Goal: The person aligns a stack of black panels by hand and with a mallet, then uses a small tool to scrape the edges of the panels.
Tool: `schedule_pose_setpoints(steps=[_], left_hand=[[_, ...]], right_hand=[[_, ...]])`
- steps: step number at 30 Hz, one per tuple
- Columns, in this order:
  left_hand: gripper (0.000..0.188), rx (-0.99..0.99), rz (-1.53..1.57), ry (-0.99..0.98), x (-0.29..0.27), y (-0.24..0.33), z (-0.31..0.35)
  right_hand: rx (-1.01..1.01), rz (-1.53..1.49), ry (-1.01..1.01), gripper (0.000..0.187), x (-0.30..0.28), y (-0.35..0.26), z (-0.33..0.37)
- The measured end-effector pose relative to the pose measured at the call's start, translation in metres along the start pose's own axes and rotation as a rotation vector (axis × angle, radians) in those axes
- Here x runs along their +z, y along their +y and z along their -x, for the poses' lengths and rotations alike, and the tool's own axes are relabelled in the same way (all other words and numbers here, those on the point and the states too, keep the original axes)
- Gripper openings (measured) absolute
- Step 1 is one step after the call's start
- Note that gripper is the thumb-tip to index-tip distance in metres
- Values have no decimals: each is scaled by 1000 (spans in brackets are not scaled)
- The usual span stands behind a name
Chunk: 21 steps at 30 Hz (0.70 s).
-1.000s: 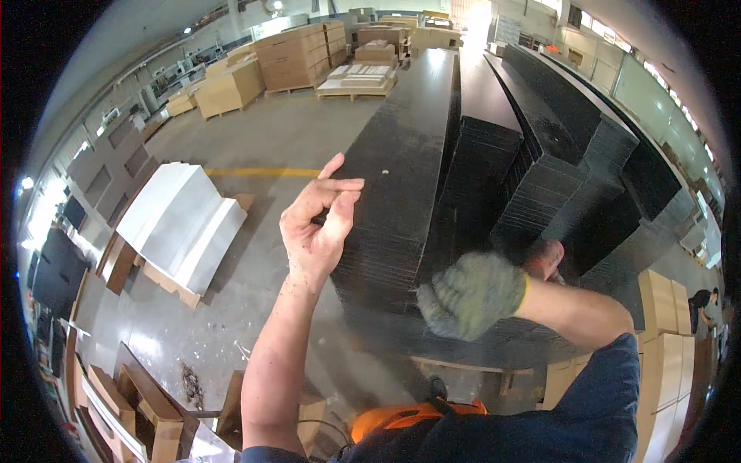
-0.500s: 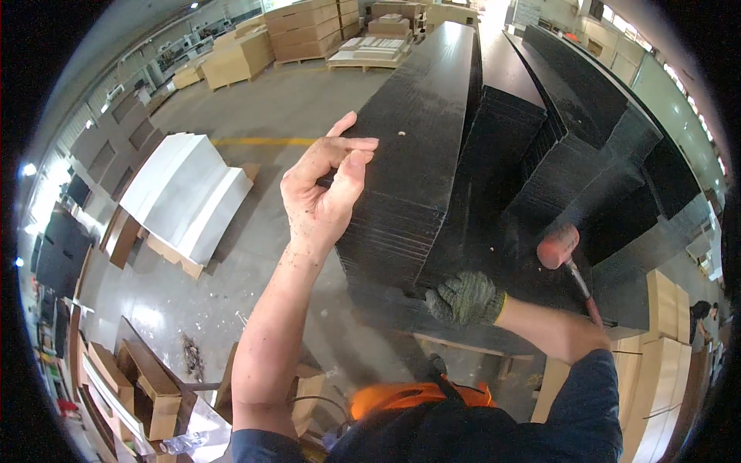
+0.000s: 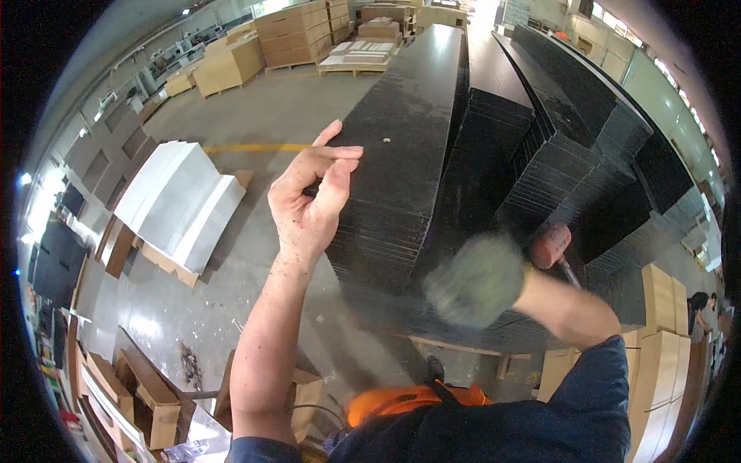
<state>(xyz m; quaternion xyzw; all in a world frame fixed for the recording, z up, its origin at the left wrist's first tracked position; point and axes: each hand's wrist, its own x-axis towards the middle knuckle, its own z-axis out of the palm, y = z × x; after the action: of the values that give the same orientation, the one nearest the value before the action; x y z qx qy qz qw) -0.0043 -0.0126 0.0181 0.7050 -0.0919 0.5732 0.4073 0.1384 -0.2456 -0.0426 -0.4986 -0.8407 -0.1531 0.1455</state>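
My bare left hand (image 3: 310, 189) is at the left side of a tall stack of black boards (image 3: 397, 181). Its thumb and forefinger press together while another finger points out; whether something small is between them is hidden. A grey-green knitted glove covers my right hand (image 3: 477, 282), which is smeared by motion, low in front of the black stacks; its fingers cannot be read. Just beyond it lies a mallet with a reddish head (image 3: 550, 245), partly covered by my right forearm. A small pale speck (image 3: 387, 140) sits on the top board.
More black board stacks (image 3: 552, 174) stand to the right. Tan boxes (image 3: 662, 370) rise at the lower right. White sheets (image 3: 181, 204) lie on a pallet at the left, with brown board pieces (image 3: 150, 393) below. An orange object (image 3: 409, 403) is close to my body.
My right hand has lifted and swung up toward the mallet, from the front edge of the black stack. My left hand keeps its pose, while the view has shifted slightly.
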Motion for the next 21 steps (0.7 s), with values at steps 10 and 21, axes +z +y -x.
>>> schedule_pose_setpoints(steps=[10,21], left_hand=[[15,2,-14,22,0,6,-1],[15,12,3,-3,6,3,-3]], right_hand=[[-65,598,-50,34,-55,18,-27],[-248,574,133,21,-63,-7,-42]])
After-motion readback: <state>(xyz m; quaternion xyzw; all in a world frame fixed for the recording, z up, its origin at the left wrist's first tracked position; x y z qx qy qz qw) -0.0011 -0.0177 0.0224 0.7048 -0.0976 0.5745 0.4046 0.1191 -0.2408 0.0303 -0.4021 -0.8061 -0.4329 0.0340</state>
